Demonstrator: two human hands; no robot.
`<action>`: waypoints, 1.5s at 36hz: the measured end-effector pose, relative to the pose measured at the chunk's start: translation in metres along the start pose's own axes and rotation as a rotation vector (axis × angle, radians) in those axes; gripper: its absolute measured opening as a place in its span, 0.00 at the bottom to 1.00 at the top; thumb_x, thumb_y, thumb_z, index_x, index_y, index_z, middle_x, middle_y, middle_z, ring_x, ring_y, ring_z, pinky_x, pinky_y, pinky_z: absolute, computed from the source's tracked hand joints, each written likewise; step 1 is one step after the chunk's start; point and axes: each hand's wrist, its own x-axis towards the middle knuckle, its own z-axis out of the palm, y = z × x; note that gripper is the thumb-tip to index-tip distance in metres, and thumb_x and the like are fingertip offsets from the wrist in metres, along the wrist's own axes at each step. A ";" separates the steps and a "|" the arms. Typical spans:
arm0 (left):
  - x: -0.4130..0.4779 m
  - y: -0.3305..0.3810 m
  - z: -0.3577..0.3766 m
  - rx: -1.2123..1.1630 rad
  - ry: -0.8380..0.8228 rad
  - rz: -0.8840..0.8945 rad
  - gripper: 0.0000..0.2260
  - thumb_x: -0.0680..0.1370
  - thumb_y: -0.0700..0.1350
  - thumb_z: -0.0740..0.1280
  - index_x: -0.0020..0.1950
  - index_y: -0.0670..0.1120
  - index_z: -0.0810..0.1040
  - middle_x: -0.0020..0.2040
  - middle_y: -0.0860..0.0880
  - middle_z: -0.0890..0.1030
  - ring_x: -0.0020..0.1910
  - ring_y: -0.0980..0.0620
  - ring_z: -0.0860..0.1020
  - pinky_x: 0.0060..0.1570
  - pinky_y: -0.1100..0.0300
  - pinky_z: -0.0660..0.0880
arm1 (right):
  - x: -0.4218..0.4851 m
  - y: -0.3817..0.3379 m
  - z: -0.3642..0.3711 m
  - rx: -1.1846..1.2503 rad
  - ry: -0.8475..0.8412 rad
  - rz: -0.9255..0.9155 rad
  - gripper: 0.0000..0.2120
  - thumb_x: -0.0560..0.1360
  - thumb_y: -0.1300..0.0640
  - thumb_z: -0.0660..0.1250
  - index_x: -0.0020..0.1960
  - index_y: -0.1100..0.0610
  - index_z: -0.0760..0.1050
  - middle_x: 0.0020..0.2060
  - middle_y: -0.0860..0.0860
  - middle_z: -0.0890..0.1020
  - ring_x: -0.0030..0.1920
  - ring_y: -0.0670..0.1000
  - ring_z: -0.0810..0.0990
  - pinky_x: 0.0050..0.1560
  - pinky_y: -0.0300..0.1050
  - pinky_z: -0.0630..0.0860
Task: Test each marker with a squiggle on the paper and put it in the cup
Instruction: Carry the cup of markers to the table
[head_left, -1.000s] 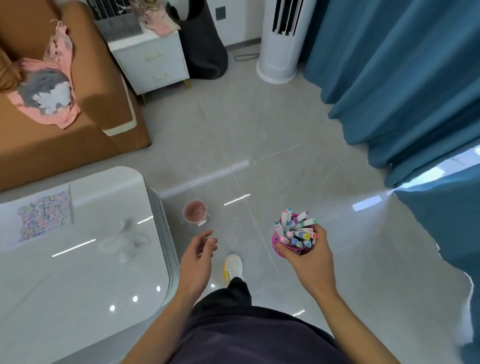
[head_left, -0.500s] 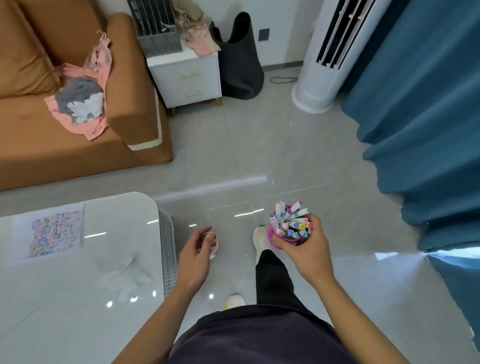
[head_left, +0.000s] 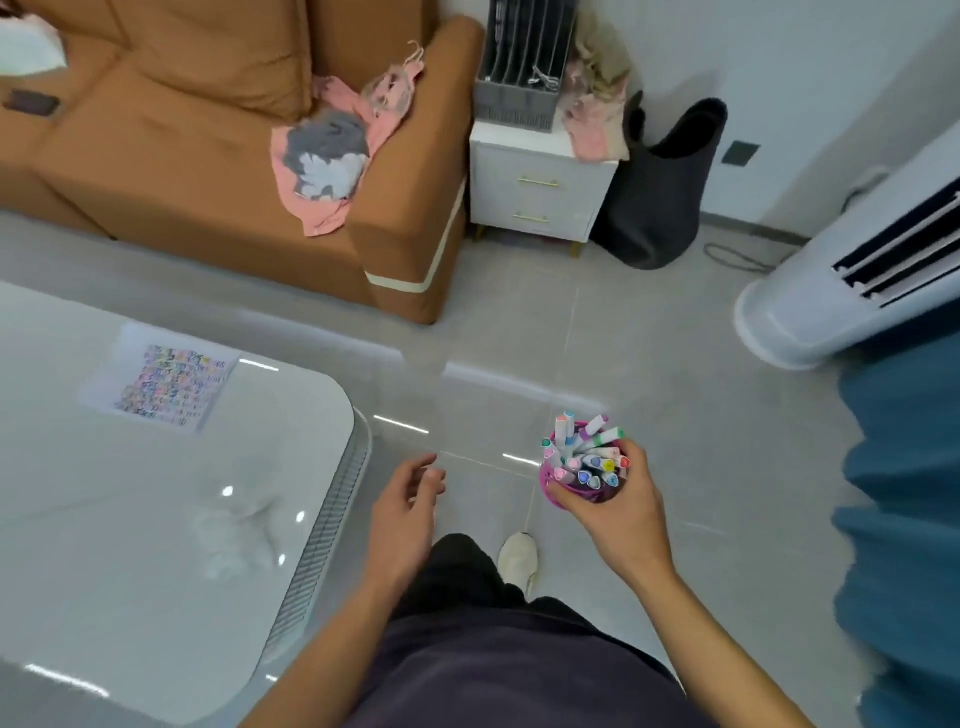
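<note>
With the right hand (head_left: 621, 517) gripping the cup (head_left: 551, 486) and the left hand (head_left: 405, 512) loose and empty, a tilt could spill the markers (head_left: 587, 460)

The view has swung toward the tabletop (head_left: 156, 545): the squiggle-covered paper (head_left: 161, 387), a second ago at the far 9 o'clock edge, now lies further in at about 10 o'clock. The sofa (head_left: 182, 156) has come to fill 11 o'clock, and the blue curtain (head_left: 904, 519) has slid out to 3 o'clock. The small pink cup that stood on the floor (head_left: 597, 338) at 12 o'clock from the left hand (head_left: 405, 514) has gone from sight, and a white shoe (head_left: 517, 556) has stepped forward.
</note>
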 end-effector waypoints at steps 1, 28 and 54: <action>0.006 0.003 0.001 -0.011 0.028 -0.005 0.08 0.82 0.51 0.65 0.60 0.58 0.79 0.51 0.55 0.84 0.50 0.59 0.83 0.58 0.49 0.79 | 0.011 -0.005 0.002 -0.006 -0.019 -0.012 0.38 0.58 0.38 0.85 0.62 0.30 0.68 0.54 0.33 0.82 0.53 0.40 0.84 0.53 0.47 0.84; 0.223 0.068 -0.105 -0.246 0.458 -0.164 0.09 0.83 0.50 0.63 0.61 0.58 0.78 0.52 0.57 0.84 0.49 0.63 0.82 0.55 0.58 0.78 | 0.257 -0.197 0.191 -0.128 -0.416 -0.218 0.38 0.59 0.41 0.86 0.62 0.32 0.70 0.54 0.33 0.83 0.53 0.38 0.84 0.52 0.41 0.83; 0.399 0.129 -0.187 -0.520 1.000 -0.377 0.11 0.85 0.46 0.58 0.61 0.53 0.79 0.51 0.54 0.84 0.50 0.56 0.83 0.58 0.52 0.79 | 0.458 -0.391 0.415 -0.335 -0.942 -0.483 0.38 0.61 0.43 0.86 0.65 0.35 0.71 0.55 0.34 0.84 0.53 0.36 0.84 0.50 0.35 0.81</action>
